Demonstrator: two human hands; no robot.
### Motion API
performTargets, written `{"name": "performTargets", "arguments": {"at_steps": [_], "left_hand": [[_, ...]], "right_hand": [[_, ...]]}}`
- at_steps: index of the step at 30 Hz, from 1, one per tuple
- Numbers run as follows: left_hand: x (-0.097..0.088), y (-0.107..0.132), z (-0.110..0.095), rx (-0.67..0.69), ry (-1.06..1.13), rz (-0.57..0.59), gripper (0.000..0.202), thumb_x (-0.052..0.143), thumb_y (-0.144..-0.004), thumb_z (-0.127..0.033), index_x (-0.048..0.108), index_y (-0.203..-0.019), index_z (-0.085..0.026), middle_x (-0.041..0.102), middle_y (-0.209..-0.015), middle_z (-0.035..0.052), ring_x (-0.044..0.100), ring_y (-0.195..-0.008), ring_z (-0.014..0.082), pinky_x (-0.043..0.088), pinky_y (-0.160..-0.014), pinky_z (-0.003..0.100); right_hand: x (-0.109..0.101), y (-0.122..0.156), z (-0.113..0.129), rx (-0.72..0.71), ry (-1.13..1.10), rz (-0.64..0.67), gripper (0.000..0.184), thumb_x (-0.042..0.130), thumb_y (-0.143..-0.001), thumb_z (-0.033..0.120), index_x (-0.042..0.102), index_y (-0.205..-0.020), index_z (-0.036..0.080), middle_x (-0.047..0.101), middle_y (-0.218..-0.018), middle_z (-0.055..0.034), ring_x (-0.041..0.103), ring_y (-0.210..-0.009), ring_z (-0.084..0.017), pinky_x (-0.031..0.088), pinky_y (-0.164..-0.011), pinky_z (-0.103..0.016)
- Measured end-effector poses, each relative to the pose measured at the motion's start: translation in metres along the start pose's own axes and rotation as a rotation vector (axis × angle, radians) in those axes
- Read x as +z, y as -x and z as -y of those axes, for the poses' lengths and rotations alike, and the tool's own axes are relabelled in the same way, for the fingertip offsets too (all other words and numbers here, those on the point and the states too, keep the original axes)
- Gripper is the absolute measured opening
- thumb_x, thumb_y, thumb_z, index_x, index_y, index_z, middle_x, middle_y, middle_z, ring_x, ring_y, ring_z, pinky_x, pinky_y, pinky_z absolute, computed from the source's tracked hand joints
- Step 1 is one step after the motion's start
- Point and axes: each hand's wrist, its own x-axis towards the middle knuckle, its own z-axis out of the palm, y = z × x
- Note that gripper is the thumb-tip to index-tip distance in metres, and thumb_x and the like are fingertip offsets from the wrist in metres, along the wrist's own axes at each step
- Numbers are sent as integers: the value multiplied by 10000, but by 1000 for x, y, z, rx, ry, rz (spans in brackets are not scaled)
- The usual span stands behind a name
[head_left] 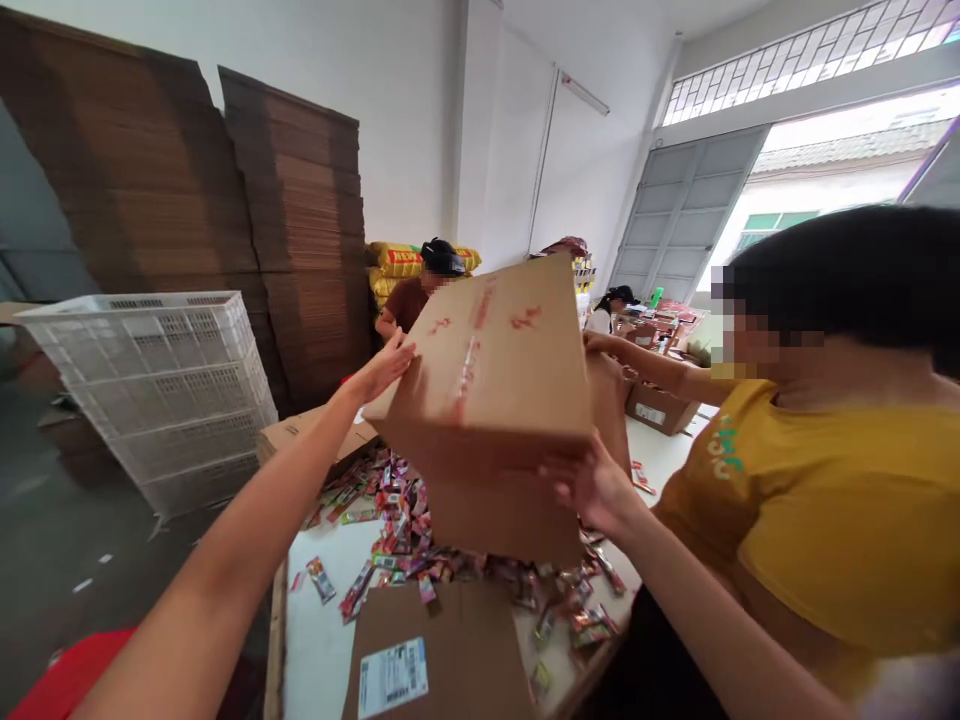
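Observation:
A large cardboard box [499,350] hangs tilted above the table between my hands, its taped face with red print turned upward. My left hand [386,368] presses on its left edge, fingers stretched along the cardboard. At the near right corner my right hand [596,490] grips the box from the side, fingers partly in its shadow. Under the box lies a heap of small colourful packets [401,515]. A cardboard flap with a white label [394,680] is nearest me; whether it joins the held box is hidden.
White stacked crates [180,385] stand left, before tall stacks of flat cardboard [300,230]. A person in a yellow shirt [825,520] is close on the right, one arm reaching toward the box. Another person [409,300] is behind it. The white table [311,640] has a left edge.

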Motion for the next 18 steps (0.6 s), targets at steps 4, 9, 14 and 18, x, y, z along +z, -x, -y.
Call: {"name": "performTargets", "arguments": {"at_steps": [4, 9, 14, 18], "left_hand": [[-22, 24, 31, 7, -144, -106, 967, 611, -719, -645, 245, -1482, -176, 224, -1561, 141, 188, -1443, 283, 148, -1193, 419], [-47, 54, 88, -14, -240, -175, 779, 516, -771, -651, 460, -1368, -153, 430, -1446, 151, 320, -1374, 293, 196, -1165, 429], [-56, 60, 118, -75, -207, -238, 779, 447, -797, -658, 463, -1346, -105, 472, -1395, 194, 391, -1325, 291, 263, -1131, 417], [-58, 54, 118, -142, -137, -347, 864, 441, -795, -681, 317, -1424, -102, 374, -1455, 225, 338, -1367, 310, 242, -1143, 444]], "right_hand": [[55, -12, 6, -4, 145, 155, 343, 396, -951, 444, 569, -899, 152, 687, -721, -95, 575, -507, -117, 455, -443, -195], [34, -23, -49, 31, 283, 121, 228, 500, -907, 380, 596, -890, 174, 686, -750, -52, 593, -539, -113, 477, -486, -209], [0, -8, -129, -10, 444, 46, 203, 589, -831, 397, 596, -794, 198, 620, -618, 10, 590, -500, -119, 519, -507, -262], [51, 12, -114, -243, 405, 188, 275, 512, -849, 479, 635, -835, 234, 652, -701, 6, 675, -725, -172, 558, -609, -327]]}}
